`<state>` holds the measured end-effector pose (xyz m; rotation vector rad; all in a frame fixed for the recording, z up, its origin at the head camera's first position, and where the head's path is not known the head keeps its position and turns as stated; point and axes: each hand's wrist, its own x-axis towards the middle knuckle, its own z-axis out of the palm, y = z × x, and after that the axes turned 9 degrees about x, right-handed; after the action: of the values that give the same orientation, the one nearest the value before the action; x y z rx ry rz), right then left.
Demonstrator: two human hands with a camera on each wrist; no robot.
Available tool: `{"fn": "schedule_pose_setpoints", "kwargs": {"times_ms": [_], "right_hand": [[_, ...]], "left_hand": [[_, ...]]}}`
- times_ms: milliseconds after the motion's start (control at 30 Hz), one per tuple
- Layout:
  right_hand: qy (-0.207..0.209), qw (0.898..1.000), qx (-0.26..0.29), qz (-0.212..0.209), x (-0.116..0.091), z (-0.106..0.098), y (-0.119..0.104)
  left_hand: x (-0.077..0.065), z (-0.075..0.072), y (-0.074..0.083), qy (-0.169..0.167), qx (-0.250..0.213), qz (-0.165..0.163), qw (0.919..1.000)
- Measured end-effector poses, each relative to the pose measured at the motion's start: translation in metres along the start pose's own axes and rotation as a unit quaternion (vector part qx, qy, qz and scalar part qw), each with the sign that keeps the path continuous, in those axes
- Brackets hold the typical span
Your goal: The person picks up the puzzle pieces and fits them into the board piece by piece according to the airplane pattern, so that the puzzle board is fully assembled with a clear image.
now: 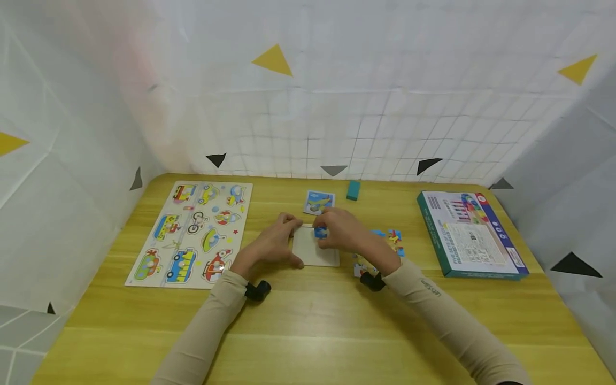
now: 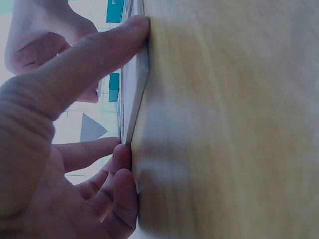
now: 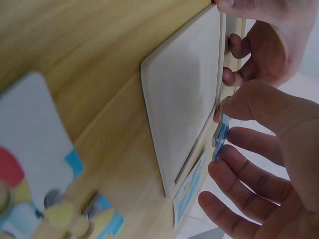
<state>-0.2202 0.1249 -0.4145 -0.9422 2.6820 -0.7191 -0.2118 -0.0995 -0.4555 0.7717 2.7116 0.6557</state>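
Observation:
A shallow pale puzzle tray (image 1: 308, 250) lies flat on the table, its bare inside showing in the right wrist view. My left hand (image 1: 271, 243) grips its left side, thumb at the near corner and fingers by the far edge. Above the tray's far right part, my right hand (image 1: 343, 231) pinches a small blue jigsaw piece (image 3: 220, 137) between thumb and fingers. The piece is held on edge, apart from the tray floor. Just behind the tray is a square picture card (image 1: 318, 201). Several loose jigsaw pieces (image 1: 395, 236) lie to the right, partly hidden by my right forearm.
A vehicle puzzle board (image 1: 223, 200) lies on the left of the wooden table (image 1: 308, 331). A teal block (image 1: 353, 190) stands near the back edge. On the right is a flat game box (image 1: 433, 235) with a green side. White patterned cloth hangs behind.

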Motion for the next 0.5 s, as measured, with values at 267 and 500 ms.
{"fn": "schedule_pose_setpoints", "kwargs": {"times_ms": [267, 500], "right_hand": [[-0.002, 1.0, 0.002, -0.009, 0.007, 0.009, -0.002], [0.007, 1.0, -0.009, -0.026, 0.014, 0.016, -0.001]], "left_hand": [[-0.002, -0.002, 0.001, -0.002, -0.007, -0.002, 1.0], [-0.002, -0.002, 0.001, 0.0, -0.006, 0.001, 1.0]]}}
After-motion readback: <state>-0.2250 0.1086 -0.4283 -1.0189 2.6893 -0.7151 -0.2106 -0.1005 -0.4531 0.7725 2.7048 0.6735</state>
